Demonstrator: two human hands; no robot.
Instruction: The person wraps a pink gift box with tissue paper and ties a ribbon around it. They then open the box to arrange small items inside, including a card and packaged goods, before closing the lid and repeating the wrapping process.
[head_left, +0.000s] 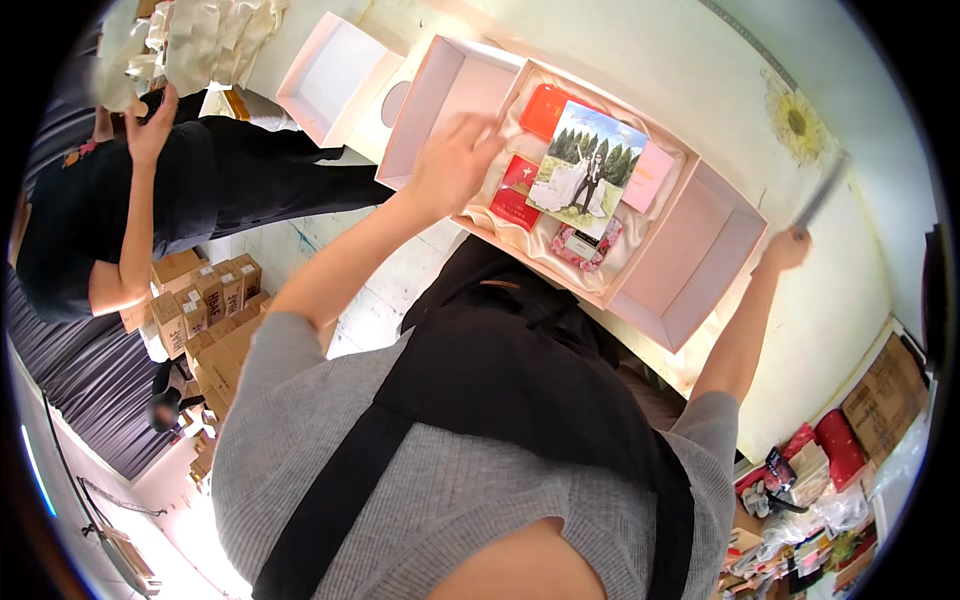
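A pink gift box (694, 217) stands on the table in front of me, its side sections folded out. Satin lining fills its middle, under a wedding photo (589, 169), a red-orange tin or case (541, 112), a red packet (514, 196), a pink card (649, 178) and a floral-patterned item (592, 251). My left hand (457, 161) hovers over the box's left part, fingers spread and slightly blurred; whether it touches the box is unclear. To the right of the box, my right hand (787, 249) is closed around a long, thin, grey blurred object (821, 195), its kind unclear.
A smaller pink box part (341, 79) and a pale oval piece (395, 103) lie left on the table (817, 322). A co-worker in black (135, 195) stands at left near pale fabric or bags. Cardboard cartons (217, 300) are stacked behind; mixed goods (810, 495) lie lower right.
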